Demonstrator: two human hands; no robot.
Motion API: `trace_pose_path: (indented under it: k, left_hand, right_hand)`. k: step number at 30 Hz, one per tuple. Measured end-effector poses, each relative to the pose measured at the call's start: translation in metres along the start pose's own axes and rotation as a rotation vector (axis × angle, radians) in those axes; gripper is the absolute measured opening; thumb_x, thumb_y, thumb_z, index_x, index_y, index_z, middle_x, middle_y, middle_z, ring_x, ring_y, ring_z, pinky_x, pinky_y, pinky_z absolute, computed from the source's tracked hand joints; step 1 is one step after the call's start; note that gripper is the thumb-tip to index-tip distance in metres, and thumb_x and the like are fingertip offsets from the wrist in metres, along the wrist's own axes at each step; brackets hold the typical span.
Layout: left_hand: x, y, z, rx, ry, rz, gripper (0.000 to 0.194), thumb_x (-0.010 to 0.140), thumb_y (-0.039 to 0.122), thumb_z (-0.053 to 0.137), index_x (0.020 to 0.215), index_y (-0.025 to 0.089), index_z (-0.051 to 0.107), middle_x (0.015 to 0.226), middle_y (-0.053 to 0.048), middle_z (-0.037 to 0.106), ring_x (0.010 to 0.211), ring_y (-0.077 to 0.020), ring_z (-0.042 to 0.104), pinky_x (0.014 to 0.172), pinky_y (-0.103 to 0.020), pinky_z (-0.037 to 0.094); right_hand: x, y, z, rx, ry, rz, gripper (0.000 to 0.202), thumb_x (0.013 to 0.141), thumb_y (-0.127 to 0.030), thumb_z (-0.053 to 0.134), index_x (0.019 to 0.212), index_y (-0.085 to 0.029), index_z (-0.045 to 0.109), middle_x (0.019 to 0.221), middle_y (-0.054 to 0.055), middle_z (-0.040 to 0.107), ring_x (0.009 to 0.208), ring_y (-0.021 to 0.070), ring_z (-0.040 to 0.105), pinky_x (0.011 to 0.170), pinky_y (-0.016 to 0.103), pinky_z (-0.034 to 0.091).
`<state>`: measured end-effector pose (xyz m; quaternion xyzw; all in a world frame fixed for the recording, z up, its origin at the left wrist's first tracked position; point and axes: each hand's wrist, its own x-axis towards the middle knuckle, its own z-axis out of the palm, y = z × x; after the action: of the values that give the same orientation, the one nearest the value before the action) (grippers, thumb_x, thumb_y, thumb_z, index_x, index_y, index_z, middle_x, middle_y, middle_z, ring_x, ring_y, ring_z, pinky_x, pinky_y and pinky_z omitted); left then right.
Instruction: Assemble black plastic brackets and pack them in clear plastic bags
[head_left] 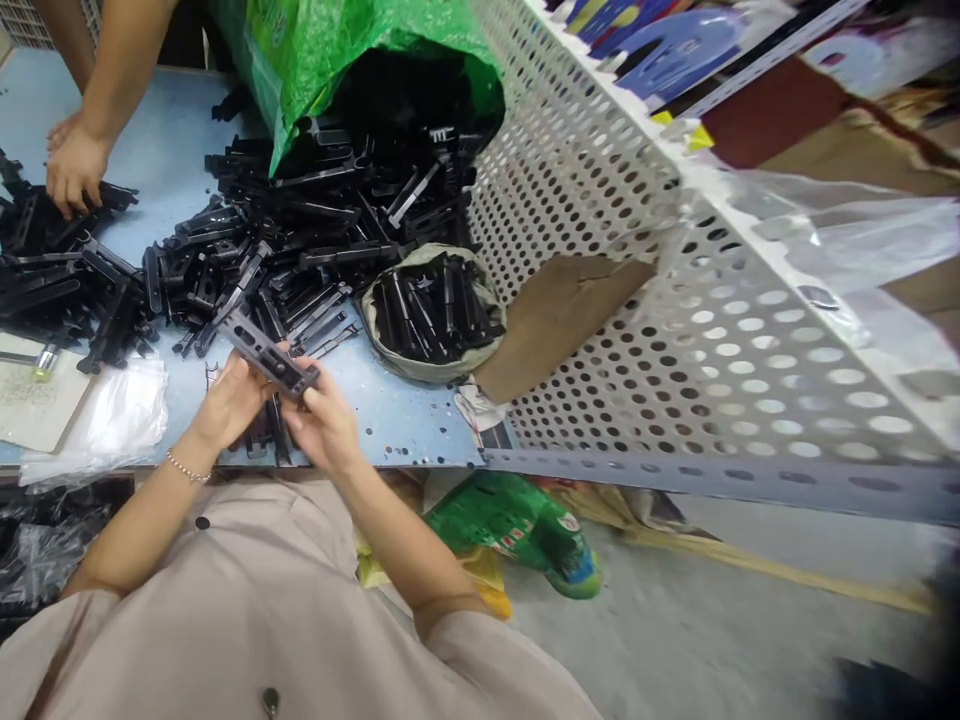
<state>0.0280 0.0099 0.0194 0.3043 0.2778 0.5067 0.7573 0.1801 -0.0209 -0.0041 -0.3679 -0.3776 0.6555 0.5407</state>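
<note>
One long blk slotted plastic-looking bar [264, 350] is up over the lt-blue flat tabletop [420, 430], nr its front edge. L hand [229, 400] pinches its L side, R hand [325, 418] its near end. Beyond: heap of similar blk parts [255, 225] at mouth of shiny green plastic sack [304, 60]; round beige cloth-rimmed tub [427, 373], full, to R. Co-worker's hand [77, 170] on L blk pile [56, 275].

One view, worn on the person's head, faces forward and steeply down past the shirt [225, 600] and across the table's [176, 130] near edge. The left hand [234, 400] and right hand [326, 415] show close; the far edge and the perforated panel [600, 350] along the right edge also fit.
</note>
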Motion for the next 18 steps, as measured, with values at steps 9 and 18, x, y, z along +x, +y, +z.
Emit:
trace_pose_path:
  k: [9, 18]
  left_hand:
    - [-0.01, 0.01, -0.012, 0.145, 0.156, 0.021, 0.037, 0.088, 0.052, 0.071, 0.103, 0.02, 0.062, 0.071, 0.001, 0.065, 0.064, -0.0145, 0.066, 0.058, -0.026, 0.054]
    - [-0.027, 0.012, -0.006, 0.362, 0.163, -0.013, 0.038, 0.085, 0.049, 0.074, 0.106, 0.02, 0.063, 0.072, 0.001, 0.061, 0.054, -0.0123, 0.056, 0.052, -0.026, 0.047]
  right_hand:
    - [-0.001, -0.016, -0.007, -0.766, -0.335, -0.387, 0.028, 0.103, -0.047, 0.05, 0.118, -0.026, 0.063, 0.116, 0.009, 0.067, 0.114, 0.0243, 0.06, 0.104, 0.046, 0.048]
    - [0.065, -0.035, 0.017, -1.165, -0.139, -0.49, 0.05, 0.107, -0.057, 0.024, 0.09, -0.023, 0.057, 0.086, 0.006, 0.058, 0.086, 0.0211, 0.055, 0.084, 0.035, 0.046]
